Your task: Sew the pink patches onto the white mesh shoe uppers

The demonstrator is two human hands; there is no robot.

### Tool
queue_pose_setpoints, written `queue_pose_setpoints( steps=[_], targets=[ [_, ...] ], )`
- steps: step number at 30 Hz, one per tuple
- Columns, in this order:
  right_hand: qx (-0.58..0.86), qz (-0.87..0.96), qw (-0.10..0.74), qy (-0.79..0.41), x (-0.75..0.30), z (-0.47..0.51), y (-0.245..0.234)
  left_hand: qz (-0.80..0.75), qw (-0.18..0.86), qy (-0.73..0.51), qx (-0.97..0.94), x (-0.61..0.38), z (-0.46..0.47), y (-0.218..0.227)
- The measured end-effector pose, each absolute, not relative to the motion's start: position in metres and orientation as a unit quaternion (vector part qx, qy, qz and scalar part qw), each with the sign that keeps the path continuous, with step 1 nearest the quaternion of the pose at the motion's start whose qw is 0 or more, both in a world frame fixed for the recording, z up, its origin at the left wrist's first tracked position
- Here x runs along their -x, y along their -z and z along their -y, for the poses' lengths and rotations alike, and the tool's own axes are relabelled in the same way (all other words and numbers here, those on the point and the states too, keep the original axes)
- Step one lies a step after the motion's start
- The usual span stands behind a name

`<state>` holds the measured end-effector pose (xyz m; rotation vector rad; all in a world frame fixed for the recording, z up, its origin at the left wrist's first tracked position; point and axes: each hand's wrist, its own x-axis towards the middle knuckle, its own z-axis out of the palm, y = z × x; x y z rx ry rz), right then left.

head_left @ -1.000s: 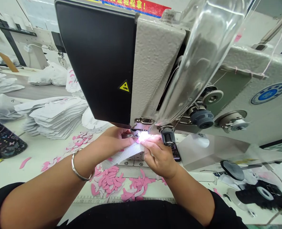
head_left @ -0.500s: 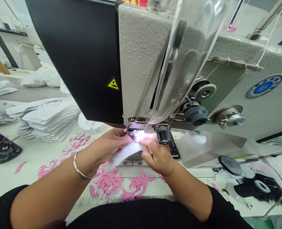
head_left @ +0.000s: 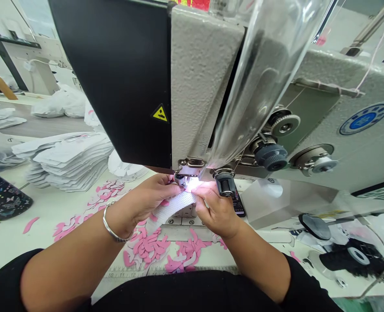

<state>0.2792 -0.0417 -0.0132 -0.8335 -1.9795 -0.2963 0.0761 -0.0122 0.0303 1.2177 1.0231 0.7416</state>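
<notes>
A white perforated fabric piece (head_left: 174, 209) lies under the lit needle area of a sewing machine (head_left: 204, 82). From the left, my left hand (head_left: 154, 194) pinches its edge close to the presser foot (head_left: 180, 178). Opposite it, my right hand (head_left: 216, 209) is closed on the fabric's right edge, thumb and fingers pressed together. Glare from the lamp hides the needle and the far fingertips. Small pink pieces (head_left: 149, 248) are heaped just below the hands, and a few show beside the fabric.
Stacks of white cut pieces (head_left: 71, 162) stand at the left. A phone (head_left: 239, 206) lies behind my right hand. Black thread spools (head_left: 344, 255) sit at the right, near a translucent guard (head_left: 285, 203). A ruler strip (head_left: 127, 275) runs along the front edge.
The whole view has shifted slightly, so the machine appears a little further right. Both hands keep their hold on the fabric, with hardly any visible movement.
</notes>
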Motion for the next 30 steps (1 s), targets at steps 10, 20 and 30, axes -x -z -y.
queue_pose_setpoints(
  steps=[10,20,30],
  targets=[
    [0.366,0.806,0.454,0.105,-0.279,0.043,0.013,-0.393,-0.073,-0.441,-0.803,-0.082,0.060,-0.007],
    [0.323,0.842,0.418,0.107,-0.300,0.035,0.001,-0.394,-0.119,-0.391,-0.823,-0.087,0.056,-0.003],
    [0.302,0.838,0.447,0.080,-0.295,0.035,0.009,-0.392,-0.125,-0.391,-0.823,-0.085,0.057,-0.005]
  ],
)
